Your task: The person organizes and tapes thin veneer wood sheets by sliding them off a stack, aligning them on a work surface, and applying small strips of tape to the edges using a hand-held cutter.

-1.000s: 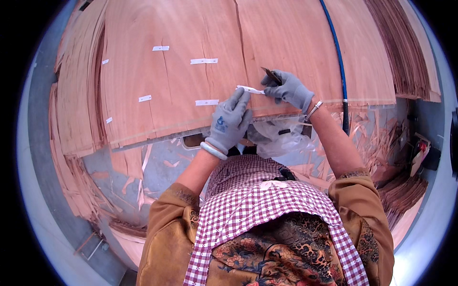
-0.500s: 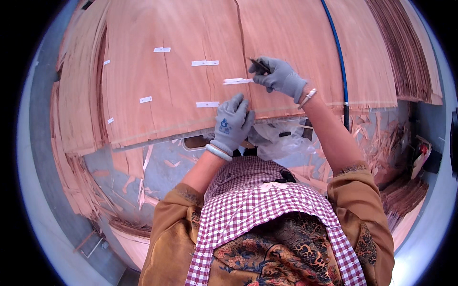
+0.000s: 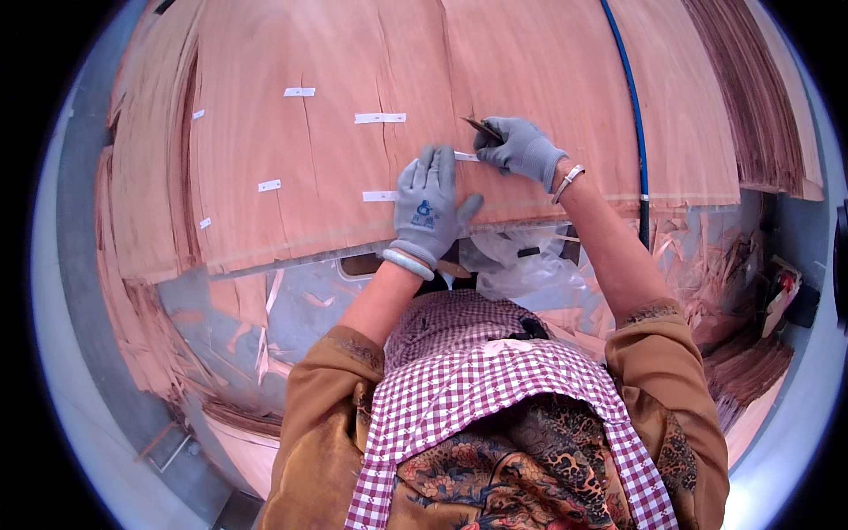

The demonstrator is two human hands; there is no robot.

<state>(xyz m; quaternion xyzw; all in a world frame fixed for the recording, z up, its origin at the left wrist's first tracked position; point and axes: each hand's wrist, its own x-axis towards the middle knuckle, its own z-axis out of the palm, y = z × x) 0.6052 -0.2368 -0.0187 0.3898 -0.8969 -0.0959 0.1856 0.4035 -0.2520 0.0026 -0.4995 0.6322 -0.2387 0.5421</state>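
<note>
My left hand (image 3: 427,203), in a grey glove, lies flat with its fingers stretched over the reddish wood veneer sheet (image 3: 256,141). Its fingertips rest on one end of a white tape strip (image 3: 465,157) that crosses a dark seam in the veneer. At the strip's other end is my right hand (image 3: 523,152), also gloved and closed round a dark pointed blade (image 3: 482,129). Whether its fingers also pinch the tape cannot be made out. Short white tape pieces (image 3: 380,117) bridge other cracks to the left. Another tape piece (image 3: 379,196) lies beside my left wrist.
A blue rod (image 3: 632,97) runs across the veneer on the right. Stacked dark-edged veneer (image 3: 751,97) stands beyond it. Below the near edge are a clear plastic bag (image 3: 521,265) and torn veneer scraps (image 3: 689,274). More veneer layers (image 3: 132,194) rise at the left.
My left hand has slid up onto the left end of the white tape strip, covering it. My right hand has shifted slightly right and down, with the blade still in it.
</note>
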